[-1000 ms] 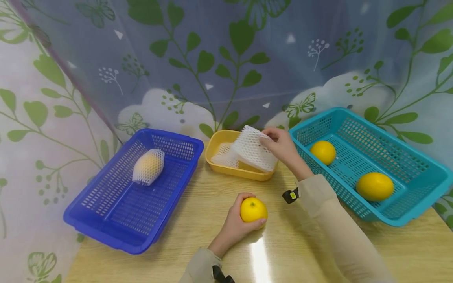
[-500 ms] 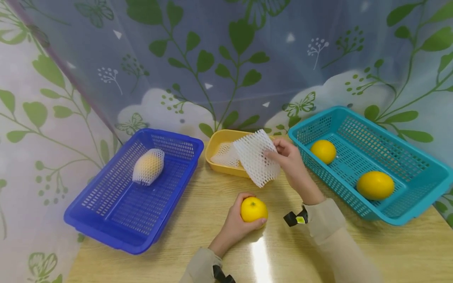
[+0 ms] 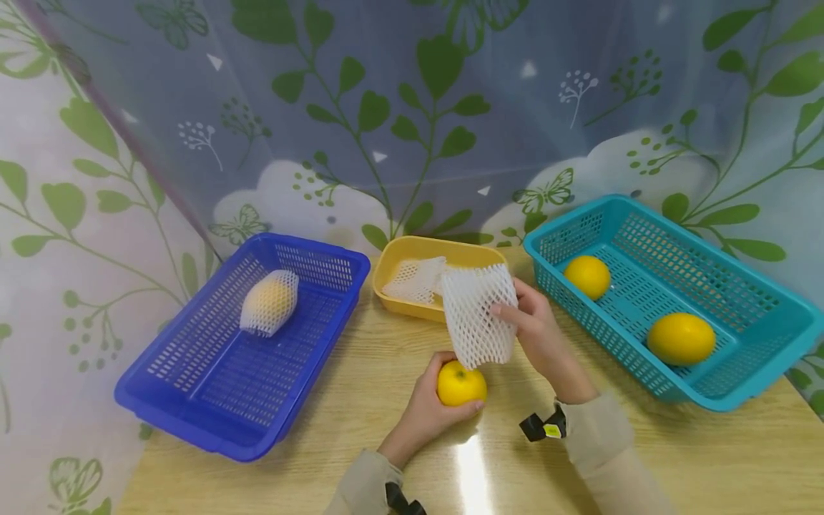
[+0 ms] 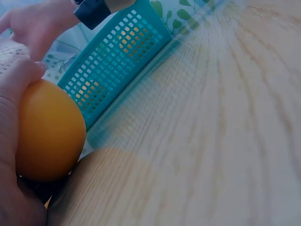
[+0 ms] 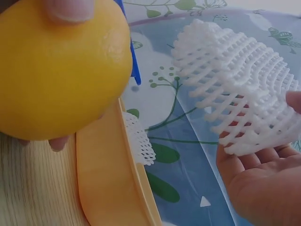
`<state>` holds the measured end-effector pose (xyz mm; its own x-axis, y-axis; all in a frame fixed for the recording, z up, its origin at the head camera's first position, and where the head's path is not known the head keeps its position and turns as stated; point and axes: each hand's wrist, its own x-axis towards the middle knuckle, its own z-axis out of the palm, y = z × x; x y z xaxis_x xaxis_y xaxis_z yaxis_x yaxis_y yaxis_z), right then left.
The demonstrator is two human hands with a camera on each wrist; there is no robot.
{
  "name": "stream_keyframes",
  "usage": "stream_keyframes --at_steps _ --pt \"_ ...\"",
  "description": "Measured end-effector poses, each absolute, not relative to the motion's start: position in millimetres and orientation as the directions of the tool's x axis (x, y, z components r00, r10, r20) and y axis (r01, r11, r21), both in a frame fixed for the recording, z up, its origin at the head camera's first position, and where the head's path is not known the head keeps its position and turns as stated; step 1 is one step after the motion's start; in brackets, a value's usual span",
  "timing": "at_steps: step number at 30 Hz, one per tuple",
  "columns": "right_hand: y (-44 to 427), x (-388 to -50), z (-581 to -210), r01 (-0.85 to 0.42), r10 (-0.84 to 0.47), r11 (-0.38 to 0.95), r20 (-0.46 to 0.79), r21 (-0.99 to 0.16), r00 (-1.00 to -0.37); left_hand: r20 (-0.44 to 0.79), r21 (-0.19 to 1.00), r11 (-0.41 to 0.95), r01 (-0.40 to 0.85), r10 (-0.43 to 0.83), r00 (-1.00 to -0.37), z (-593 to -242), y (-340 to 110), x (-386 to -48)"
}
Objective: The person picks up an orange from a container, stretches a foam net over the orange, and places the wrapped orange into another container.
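Observation:
My left hand (image 3: 425,411) curls round a yellow fruit (image 3: 460,385) above the middle of the table; in the left wrist view the fruit (image 4: 51,131) fills the space beside the thumb. My right hand (image 3: 547,340) pinches a white foam net sleeve (image 3: 479,315), whose lower end hangs at the top of the fruit. In the right wrist view the net (image 5: 240,80) lies between thumb and fingers of the right hand (image 5: 268,183), apart from the fruit (image 5: 61,70). Behind them, a yellow tray (image 3: 412,309) holds more white netting (image 3: 415,280).
On the left stands a blue basket (image 3: 302,390) with one net-covered fruit (image 3: 270,304). A teal basket (image 3: 611,343) on the right holds two bare yellow fruits (image 3: 587,277). A patterned curtain (image 3: 360,86) hangs behind the table (image 3: 502,472).
My right hand has moved from over the yellow tray toward me, bringing the net sleeve close to the fruit. The left hand has kept its hold in the same place.

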<state>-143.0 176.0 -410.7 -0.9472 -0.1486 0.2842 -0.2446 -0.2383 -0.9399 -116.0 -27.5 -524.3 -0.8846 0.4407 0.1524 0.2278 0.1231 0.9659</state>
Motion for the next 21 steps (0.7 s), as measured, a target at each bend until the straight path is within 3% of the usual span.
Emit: stream_keyframes --at_steps 7,21 --pt "173.9 -135.3 -409.9 -0.289 -0.185 -0.242 0.336 -0.926 -0.924 0.239 0.948 0.077 0.31 0.472 -0.849 -528.0 -28.8 -113.9" --pt "171.6 -129.4 -401.0 -0.393 -0.177 -0.213 0.431 -0.894 -0.885 0.271 0.931 0.058 0.359 0.549 -0.791 -525.3 -28.8 -116.0"
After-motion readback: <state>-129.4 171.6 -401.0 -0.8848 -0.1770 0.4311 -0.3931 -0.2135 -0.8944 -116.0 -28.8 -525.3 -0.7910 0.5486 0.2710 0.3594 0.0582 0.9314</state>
